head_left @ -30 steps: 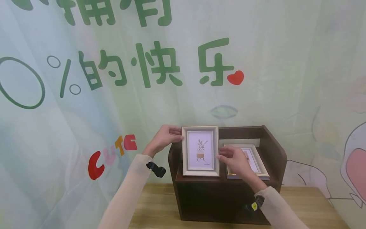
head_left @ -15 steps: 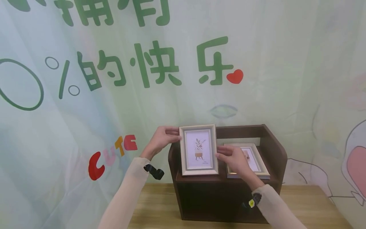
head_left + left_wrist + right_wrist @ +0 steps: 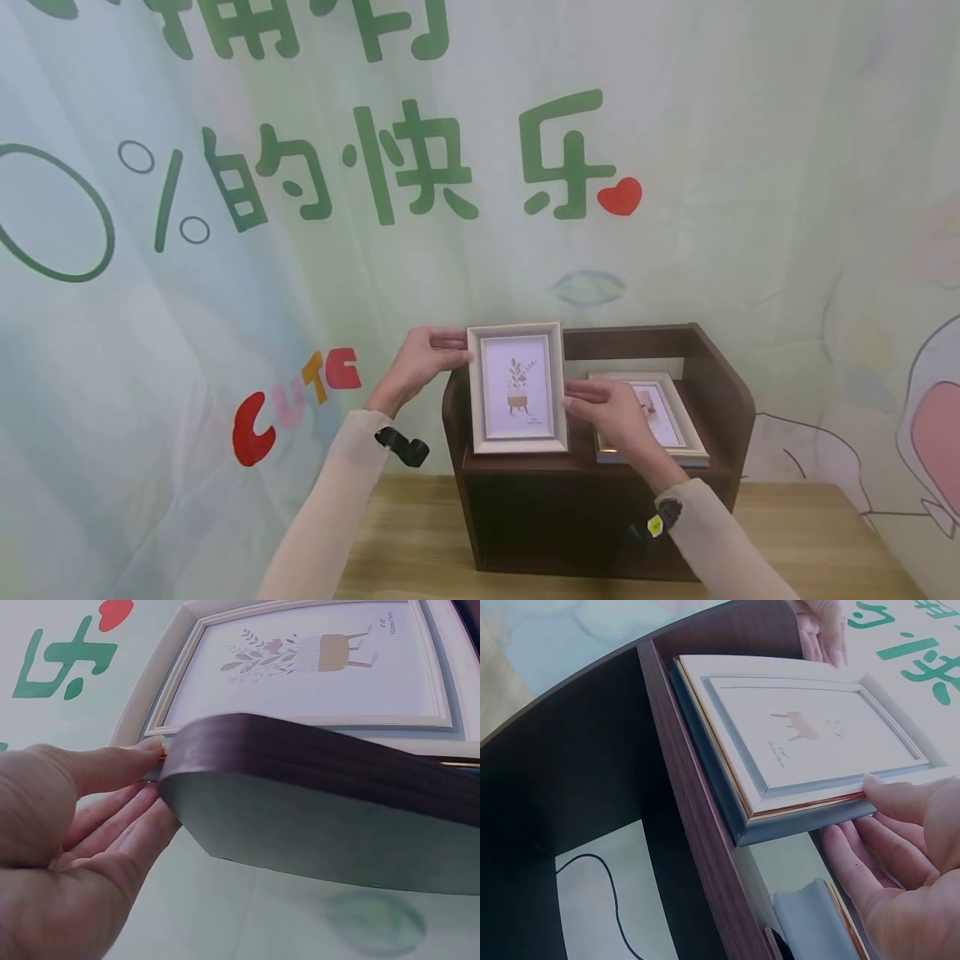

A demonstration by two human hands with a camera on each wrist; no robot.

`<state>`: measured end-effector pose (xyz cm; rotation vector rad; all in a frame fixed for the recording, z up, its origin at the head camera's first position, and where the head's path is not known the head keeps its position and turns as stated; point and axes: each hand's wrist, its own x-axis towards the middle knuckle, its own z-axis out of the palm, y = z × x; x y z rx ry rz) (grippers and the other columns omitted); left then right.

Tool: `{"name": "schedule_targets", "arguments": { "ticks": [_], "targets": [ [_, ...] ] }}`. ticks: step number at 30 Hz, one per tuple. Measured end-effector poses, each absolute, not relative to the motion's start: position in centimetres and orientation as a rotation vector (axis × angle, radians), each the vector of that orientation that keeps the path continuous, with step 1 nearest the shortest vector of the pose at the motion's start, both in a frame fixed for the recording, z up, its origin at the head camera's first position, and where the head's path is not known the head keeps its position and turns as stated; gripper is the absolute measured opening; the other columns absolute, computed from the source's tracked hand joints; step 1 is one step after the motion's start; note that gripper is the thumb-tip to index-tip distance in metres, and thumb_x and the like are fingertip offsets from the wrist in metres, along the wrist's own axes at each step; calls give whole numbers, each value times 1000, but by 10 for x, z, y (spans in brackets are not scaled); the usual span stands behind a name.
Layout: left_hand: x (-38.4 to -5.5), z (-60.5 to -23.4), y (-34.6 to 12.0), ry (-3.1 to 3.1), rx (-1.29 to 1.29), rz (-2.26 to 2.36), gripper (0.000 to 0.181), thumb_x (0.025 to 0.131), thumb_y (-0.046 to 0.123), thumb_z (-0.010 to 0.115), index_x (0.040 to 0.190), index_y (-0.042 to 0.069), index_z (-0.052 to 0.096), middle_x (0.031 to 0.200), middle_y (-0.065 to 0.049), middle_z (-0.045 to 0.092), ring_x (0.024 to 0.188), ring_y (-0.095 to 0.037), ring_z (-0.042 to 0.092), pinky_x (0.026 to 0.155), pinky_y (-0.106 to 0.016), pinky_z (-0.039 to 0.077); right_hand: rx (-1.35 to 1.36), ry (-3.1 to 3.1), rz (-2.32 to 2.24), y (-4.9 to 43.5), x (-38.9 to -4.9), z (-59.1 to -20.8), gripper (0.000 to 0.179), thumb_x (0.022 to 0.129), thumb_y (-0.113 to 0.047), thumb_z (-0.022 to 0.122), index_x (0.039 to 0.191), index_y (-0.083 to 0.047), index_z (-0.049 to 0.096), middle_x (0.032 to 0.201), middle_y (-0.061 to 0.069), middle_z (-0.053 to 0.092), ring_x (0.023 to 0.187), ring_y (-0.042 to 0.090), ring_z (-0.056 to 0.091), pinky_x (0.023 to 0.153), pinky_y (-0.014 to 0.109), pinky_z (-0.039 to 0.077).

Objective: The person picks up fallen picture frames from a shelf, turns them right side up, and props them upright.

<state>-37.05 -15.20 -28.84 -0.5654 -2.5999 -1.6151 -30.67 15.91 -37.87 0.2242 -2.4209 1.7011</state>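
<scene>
A cream picture frame (image 3: 517, 445) with a potted-plant print stands nearly upright at the left of the dark brown shelf (image 3: 600, 343). My left hand (image 3: 422, 367) pinches its upper left edge between thumb and fingers; the left wrist view shows that hand (image 3: 97, 817) partly behind the shelf's side panel (image 3: 315, 802). On the opposite side my right hand (image 3: 617, 417) pinches the right edge, thumb in front and fingers behind, as the right wrist view shows at the frame's gold-trimmed side (image 3: 810, 804). Behind my right hand, a second picture frame (image 3: 684, 417) lies flat on the shelf, partly covered.
The shelf stands on a wood-grain table (image 3: 405, 525) and has an open dark compartment (image 3: 570, 525) below. Its right side panel (image 3: 723, 392) rises beside the flat frame. A printed curtain (image 3: 375, 275) hangs close behind. A thin black cable (image 3: 607, 885) shows in the right wrist view.
The upright picture frame has shifted slightly left and up in the head view, both hands moving with it. It tilted a little, then straightened somewhat. The flat frame stays in place.
</scene>
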Motion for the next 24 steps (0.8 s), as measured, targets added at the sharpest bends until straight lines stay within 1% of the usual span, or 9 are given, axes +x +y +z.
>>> {"name": "schedule_targets", "arguments": {
  "ticks": [9, 20, 24],
  "targets": [
    [-369, -287, -153, -2610, -562, -1601, 49, 97, 19, 76, 142, 4, 64, 139, -19, 70, 126, -34, 71, 107, -48, 58, 227, -2404, 1732, 160, -308, -380, 48, 97, -34, 77, 137, -8, 70, 138, 17, 71, 125, 32, 72, 108, 47, 57],
    [-368, -287, -154, -2603, -560, -1609, 49, 98, 17, 75, 142, 3, 63, 138, -20, 70, 127, -35, 70, 107, -48, 58, 215, -2378, 1783, 156, -309, -379, 45, 96, -28, 78, 135, -7, 71, 133, 16, 74, 122, 31, 73, 106, 46, 58],
    [-367, -288, -154, -2604, -553, -1609, 49, 98, 18, 75, 143, 3, 63, 138, -20, 70, 127, -35, 70, 108, -48, 57, 236, -2384, 1748, 156, -308, -378, 44, 97, -27, 77, 134, -5, 71, 133, 18, 74, 122, 33, 73, 105, 46, 58]
  ]
}}
